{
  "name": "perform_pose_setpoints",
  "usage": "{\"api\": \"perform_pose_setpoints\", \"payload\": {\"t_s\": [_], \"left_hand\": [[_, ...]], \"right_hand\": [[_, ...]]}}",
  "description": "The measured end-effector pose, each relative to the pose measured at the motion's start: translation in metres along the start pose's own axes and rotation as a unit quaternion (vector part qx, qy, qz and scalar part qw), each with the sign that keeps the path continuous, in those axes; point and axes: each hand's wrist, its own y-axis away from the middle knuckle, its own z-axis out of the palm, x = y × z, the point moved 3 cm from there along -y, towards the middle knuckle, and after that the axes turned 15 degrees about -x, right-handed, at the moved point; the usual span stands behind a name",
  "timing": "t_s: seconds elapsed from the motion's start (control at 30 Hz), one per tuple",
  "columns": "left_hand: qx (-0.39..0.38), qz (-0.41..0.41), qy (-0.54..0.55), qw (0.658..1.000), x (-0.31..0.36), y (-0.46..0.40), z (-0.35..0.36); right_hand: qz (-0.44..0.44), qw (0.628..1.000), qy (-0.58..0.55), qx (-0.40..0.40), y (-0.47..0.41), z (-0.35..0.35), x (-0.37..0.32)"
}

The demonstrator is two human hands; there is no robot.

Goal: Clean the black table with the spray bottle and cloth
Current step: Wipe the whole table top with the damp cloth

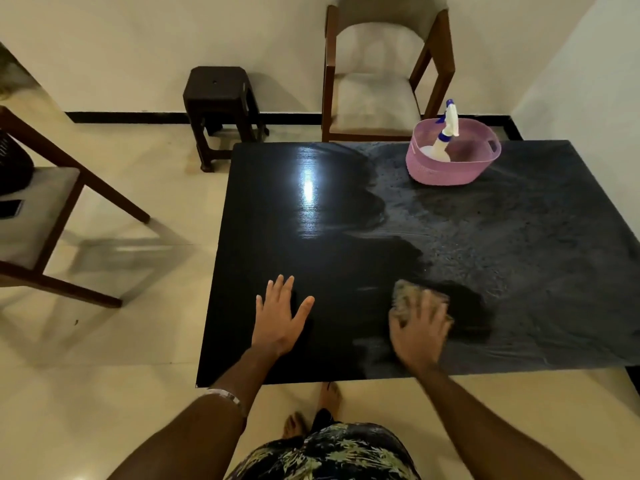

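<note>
The black table (277,209) fills the middle of the view. Its left half is dark and glossy; its right half is grey and speckled with spray. My right hand (420,329) presses a tan cloth (407,295) flat on the near part of the table, fingers spread and blurred. A dark wiped patch lies just right of the cloth. My left hand (282,315) rests flat on the glossy surface with its fingers straight and spread. The white spray bottle (445,136) with a blue nozzle leans inside a pink basket (446,171) at the table's far right.
A cushioned wooden chair (377,84) stands behind the table's far edge. A dark stool (221,105) is at the wall, left of it. Another wooden chair (45,216) stands at the left with a phone on its seat. My bare feet are at the table's near edge.
</note>
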Motion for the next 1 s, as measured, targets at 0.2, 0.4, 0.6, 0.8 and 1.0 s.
{"api": "perform_pose_setpoints", "payload": {"t_s": [0.2, 0.4, 0.6, 0.8, 1.0], "left_hand": [[0.012, 0.009, 0.011, 1.0, 0.001, 0.019, 0.014], [-0.005, 0.036, 0.023, 0.999, 0.007, 0.034, 0.033], [-0.02, 0.052, 0.015, 0.998, 0.011, 0.049, 0.049], [-0.008, 0.051, 0.019, 0.998, 0.004, 0.063, 0.052], [-0.002, 0.056, 0.028, 0.998, 0.016, 0.071, 0.052]], "right_hand": [[-0.269, 0.944, 0.171, -0.08, 0.094, 0.1, -0.123], [-0.295, 0.93, 0.208, -0.076, 0.103, 0.094, -0.056], [-0.028, 0.998, 0.049, -0.014, 0.08, 0.023, 0.102], [0.109, 0.993, -0.005, -0.051, 0.07, 0.007, 0.093], [-0.149, 0.975, 0.142, -0.09, 0.112, 0.07, -0.043]]}}
